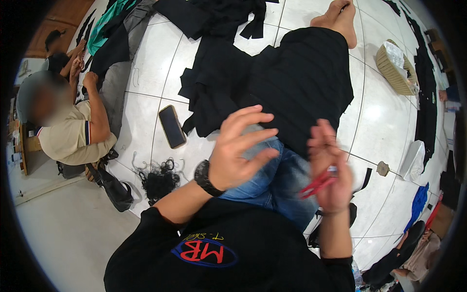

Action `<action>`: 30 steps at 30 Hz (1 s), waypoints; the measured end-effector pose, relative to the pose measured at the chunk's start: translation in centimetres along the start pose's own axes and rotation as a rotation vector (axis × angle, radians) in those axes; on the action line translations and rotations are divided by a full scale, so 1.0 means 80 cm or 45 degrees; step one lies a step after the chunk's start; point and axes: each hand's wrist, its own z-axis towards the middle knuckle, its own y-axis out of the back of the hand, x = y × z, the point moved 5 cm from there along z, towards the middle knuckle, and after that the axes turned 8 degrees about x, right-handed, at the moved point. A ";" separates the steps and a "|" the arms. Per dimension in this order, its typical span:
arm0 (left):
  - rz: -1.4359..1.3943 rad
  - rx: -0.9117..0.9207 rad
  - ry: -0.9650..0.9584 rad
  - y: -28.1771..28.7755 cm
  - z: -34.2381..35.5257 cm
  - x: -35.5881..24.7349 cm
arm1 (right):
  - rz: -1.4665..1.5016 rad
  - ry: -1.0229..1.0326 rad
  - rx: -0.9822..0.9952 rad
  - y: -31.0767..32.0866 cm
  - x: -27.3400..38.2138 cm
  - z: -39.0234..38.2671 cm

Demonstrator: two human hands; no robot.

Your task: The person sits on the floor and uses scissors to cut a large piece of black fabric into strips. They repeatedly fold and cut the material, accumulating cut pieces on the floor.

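Note:
My left hand (241, 148) is raised over my jeans (272, 180), its fingers spread and nothing in them. A black watch is on that wrist. My right hand (333, 170), smeared by motion, holds red thread snips (318, 184) against the palm; a bit of metal glints at one end. Black fabric (301, 82) covers my outstretched leg just beyond both hands. More black cloth pieces (219, 82) lie heaped to its left, cut edges jutting out over the white tiles.
A phone (172, 127) lies on the tiles left of the cloth, near a tangle of black thread (160, 182). At the right are a wicker basket (396, 68), a white bag (413, 160) and a small round brown object (383, 169). Other people (73, 121) sit at the left.

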 end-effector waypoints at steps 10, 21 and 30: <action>-0.172 -0.046 0.351 0.039 -0.036 0.063 | -0.091 -0.498 0.605 -0.067 -0.062 0.019; 0.836 0.030 1.650 0.267 -0.429 0.229 | -1.768 -0.308 -0.167 0.145 0.103 0.040; 0.767 0.503 2.027 0.262 -0.557 0.210 | -1.607 -0.202 -0.501 0.215 0.127 0.005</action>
